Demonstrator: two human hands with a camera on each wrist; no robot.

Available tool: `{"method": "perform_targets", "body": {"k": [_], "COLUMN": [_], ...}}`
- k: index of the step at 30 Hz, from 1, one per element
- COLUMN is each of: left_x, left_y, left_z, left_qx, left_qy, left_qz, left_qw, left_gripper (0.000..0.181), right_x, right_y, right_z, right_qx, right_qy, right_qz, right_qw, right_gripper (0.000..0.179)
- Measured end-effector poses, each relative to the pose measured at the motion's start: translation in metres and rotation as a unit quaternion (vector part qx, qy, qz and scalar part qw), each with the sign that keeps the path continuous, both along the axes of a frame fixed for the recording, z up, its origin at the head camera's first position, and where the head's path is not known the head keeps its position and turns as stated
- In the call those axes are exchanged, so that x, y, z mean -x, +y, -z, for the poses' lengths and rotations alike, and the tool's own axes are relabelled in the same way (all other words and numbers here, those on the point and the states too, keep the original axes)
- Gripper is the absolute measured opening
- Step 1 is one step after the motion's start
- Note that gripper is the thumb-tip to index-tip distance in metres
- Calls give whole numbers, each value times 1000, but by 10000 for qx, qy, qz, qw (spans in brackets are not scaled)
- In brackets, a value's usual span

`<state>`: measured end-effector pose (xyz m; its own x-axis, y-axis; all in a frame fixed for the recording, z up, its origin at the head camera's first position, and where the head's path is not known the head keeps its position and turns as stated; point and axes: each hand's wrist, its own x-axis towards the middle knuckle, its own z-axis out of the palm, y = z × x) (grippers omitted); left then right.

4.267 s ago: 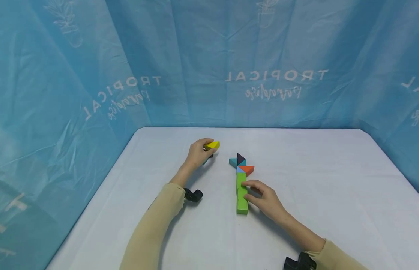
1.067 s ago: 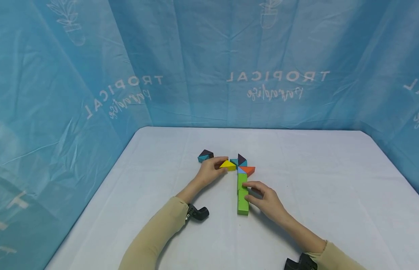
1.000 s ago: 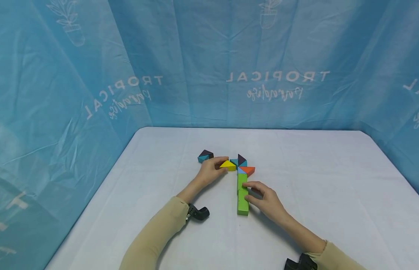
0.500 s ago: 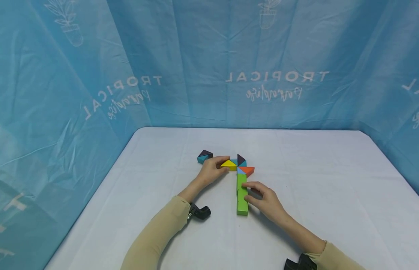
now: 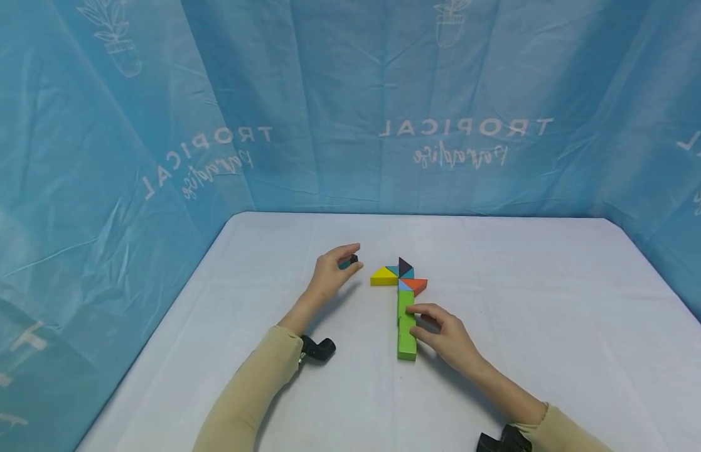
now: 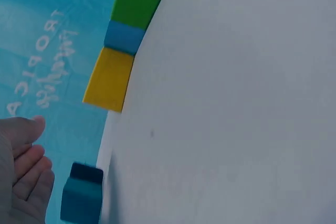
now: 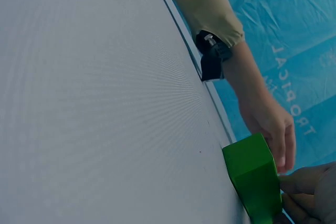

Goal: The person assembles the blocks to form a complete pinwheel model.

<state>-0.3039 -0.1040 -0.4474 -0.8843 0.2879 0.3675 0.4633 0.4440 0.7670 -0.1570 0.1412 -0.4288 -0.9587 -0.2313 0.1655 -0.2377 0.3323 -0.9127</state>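
Observation:
My left hand [image 5: 326, 274], fingers extended and thumb apart, is around the far-left blocks: a dark block [image 5: 354, 258] and a teal block [image 6: 81, 203], partly hidden by it in the head view. In the left wrist view a gap shows between hand and blocks. A yellow triangular block [image 5: 383, 278] lies against a pinwheel of teal, dark [image 5: 403, 267], light blue and orange [image 5: 416, 285] triangles. Below it run two green blocks [image 5: 406, 344] end to end. My right hand [image 5: 450, 338] touches their right side with relaxed index finger and thumb, spaced apart.
A white-covered table [image 5: 525, 276] bears all the blocks. Blue printed curtains [image 5: 350, 125] hang behind it and on both sides. A black wrist camera [image 5: 319, 349] sits on the left wrist, another [image 5: 504, 439] on the right.
My left hand brought the yellow block from the far left to the pinwheel's left side, let it go and moved back left to the dark and teal blocks. The right hand stayed put.

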Motion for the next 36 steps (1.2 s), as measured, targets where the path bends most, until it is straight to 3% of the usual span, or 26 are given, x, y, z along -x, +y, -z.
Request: {"method": "perform_targets", "body": {"k": [4,8,18,27,36], "left_x": [2,3,2,-1,-21], "left_y": [-16,-24,-19,-26,-40], "left_z": [5,12,23,25,24], "left_qx": [-2,155,253,109,75], "left_qy": [-3,-103,-268,-5,175], "left_qz": [-381,-575,-1079,-1167,-979], "left_qw": [9993,9982,9935,9931,9950], "left_gripper": [51,59,51,42,39], "right_x": [0,0,0,0,-1], "right_y": [1,2,1,0,0], "right_z": [-1,-1,0,1,0], "right_qx": [-15,6,60,35,31], "right_qy": [2,-17,14,6,43], "right_qz": [15,22,-47,-57,-65], "right_qw": [10000,10000,10000,10000,10000], "right_gripper": [35,35,35,35,35]}}
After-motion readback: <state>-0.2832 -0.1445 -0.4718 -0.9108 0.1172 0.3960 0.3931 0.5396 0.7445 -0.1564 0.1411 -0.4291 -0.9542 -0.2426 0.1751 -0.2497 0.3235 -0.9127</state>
